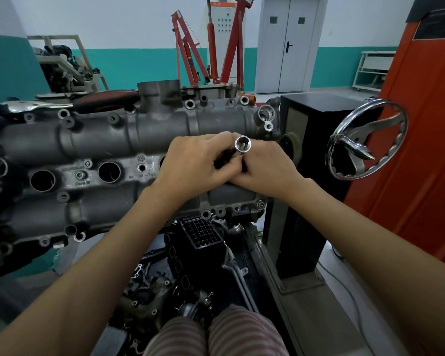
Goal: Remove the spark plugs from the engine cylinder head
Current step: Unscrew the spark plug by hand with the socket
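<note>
The grey engine cylinder head (pixel 93 134) lies across the stand in front of me, with round plug wells (pixel 109 171) open along its middle. Both hands meet over the right end of that row. My left hand (pixel 193 163) and my right hand (pixel 266 165) both grip a chrome spark plug socket (pixel 242 144), fingers curled round its dark shaft. The socket's open hexagonal end points up toward me. The lower part of the tool and the well under it are hidden by my fingers. No spark plug shows.
A chrome handwheel (pixel 368 140) sticks out from the black stand column (pixel 306 155) on the right. An orange cabinet (pixel 421 124) stands beyond it. A pair of pliers with dark red handles (pixel 70 102) lies on the head's far edge. Loose engine parts (pixel 190 253) sit below.
</note>
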The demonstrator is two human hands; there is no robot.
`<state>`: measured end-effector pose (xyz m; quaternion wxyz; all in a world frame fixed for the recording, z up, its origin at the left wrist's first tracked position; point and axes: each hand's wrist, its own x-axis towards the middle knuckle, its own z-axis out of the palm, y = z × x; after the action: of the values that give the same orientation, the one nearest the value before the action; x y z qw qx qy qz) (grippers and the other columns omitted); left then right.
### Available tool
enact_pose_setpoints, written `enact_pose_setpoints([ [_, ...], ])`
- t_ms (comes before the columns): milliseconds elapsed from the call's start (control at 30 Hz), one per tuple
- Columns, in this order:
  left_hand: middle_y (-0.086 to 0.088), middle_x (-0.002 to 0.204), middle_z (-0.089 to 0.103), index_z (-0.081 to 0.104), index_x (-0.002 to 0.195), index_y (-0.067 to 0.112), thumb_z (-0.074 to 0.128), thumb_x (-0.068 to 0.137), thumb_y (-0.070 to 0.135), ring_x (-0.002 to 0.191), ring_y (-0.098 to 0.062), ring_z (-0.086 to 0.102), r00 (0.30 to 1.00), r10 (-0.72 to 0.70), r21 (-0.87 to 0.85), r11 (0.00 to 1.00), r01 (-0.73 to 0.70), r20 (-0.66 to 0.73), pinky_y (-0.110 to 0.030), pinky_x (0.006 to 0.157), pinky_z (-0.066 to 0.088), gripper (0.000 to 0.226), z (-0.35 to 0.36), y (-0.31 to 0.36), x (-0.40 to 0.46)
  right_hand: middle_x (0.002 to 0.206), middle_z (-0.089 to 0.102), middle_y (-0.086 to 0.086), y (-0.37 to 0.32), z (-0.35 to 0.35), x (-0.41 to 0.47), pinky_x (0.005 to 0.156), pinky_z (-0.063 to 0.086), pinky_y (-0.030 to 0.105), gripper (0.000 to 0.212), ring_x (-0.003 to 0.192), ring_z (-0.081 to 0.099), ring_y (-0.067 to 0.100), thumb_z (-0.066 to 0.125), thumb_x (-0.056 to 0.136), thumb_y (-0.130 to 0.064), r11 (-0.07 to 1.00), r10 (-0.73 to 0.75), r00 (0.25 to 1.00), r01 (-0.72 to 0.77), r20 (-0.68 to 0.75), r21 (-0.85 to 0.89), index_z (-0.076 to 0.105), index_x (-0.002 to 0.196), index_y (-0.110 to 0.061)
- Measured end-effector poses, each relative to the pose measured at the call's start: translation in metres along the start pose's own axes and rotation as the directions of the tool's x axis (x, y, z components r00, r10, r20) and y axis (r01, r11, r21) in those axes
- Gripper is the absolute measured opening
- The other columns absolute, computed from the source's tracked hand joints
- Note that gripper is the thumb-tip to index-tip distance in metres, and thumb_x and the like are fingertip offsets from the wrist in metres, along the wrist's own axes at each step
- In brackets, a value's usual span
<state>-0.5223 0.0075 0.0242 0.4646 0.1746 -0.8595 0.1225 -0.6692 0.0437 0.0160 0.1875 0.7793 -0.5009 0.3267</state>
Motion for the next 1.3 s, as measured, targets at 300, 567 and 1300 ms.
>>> enact_pose_setpoints([
  [300,-0.002,0.059,0.063,0.067,0.071,0.006,0.04,0.089,0.048,0.053,-0.02,0.058,0.999,-0.034,0.009,0.999,0.034,0.037,-0.04,0.046,0.044,0.053,0.0006,-0.0029,-0.0009,0.073,0.067,0.006,0.0013,0.0004,0.0004,0.051,0.042,0.029,0.052,0.065,0.062,0.025,0.03,0.079,-0.045,0.999,-0.019,1.0,0.02,0.007,-0.048,0.066,0.092,-0.008],
  [567,0.013,0.056,0.04,0.04,0.065,0.018,0.052,0.081,0.027,0.045,-0.014,0.042,1.0,-0.005,-0.021,1.0,0.005,0.001,-0.027,0.04,0.033,0.022,-0.0017,0.0012,0.0007,0.074,0.063,0.002,0.0004,0.0005,0.0009,0.052,0.043,0.031,0.052,0.065,0.06,0.022,0.032,0.075,-0.05,1.0,0.01,1.0,-0.01,0.022,-0.005,0.058,0.088,-0.006],
  [1300,-0.001,0.051,0.056,0.058,0.061,0.007,0.05,0.088,0.039,0.044,-0.02,0.053,1.0,0.008,0.034,0.999,-0.008,-0.012,-0.034,0.038,0.039,0.043,0.0004,-0.004,-0.001,0.055,0.06,0.0,0.0012,0.0009,-0.0004,0.042,0.023,0.017,0.038,0.05,0.055,0.018,0.042,0.077,-0.046,1.0,0.002,1.0,-0.002,-0.014,-0.001,0.063,0.072,-0.014],
])
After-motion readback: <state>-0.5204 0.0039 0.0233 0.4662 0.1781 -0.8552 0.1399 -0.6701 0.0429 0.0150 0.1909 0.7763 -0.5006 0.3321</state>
